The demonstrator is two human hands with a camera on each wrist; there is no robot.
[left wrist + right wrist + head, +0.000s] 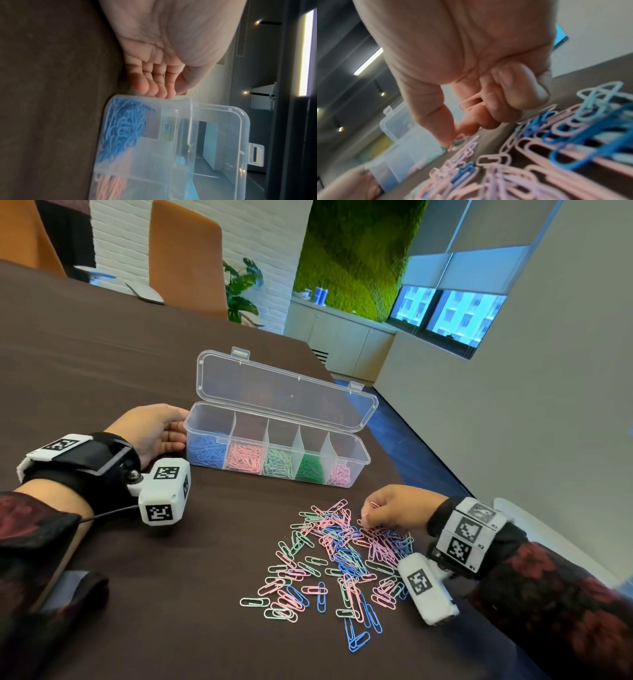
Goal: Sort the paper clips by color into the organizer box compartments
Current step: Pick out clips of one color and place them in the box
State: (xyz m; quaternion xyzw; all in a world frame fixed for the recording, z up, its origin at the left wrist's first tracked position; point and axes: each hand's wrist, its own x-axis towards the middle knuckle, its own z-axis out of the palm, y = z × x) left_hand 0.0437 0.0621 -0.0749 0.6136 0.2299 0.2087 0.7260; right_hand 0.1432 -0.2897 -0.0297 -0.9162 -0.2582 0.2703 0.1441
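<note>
— While the right hand (394,510) sits curled at the far right edge of the loose pile (337,563), which way does the box lie from it?

— Away from the person and to the left. The organizer box (277,455) stands on the dark table (102,354) just beyond the pile, lid (287,392) tipped back, its long axis running left to right across the person's front. 5 compartments: blue, pink, pale green, dark green, then a paler pink at the right end.

— So which hand is nearer the box?

— The left hand (164,56). Its straight fingers (154,86) touch the box's left end wall beside the blue clips (123,129), gripping nothing, I'd say steadying it. But the right one is doing the picking.

— Has it got hold of anything?

— Yes. In the right wrist view a pink clip (471,100) is tucked into the curled fingers, and the thumb and forefinger pinch down at another pale clip (456,142) on the table. Knuckles up, wrist low, palm facing the pile.

— And where would pink go?

— I'd guess the 2nd compartment (245,455) or the right-end one (340,472), which is nearer that hand; I can't tell the shade well enough.
</note>
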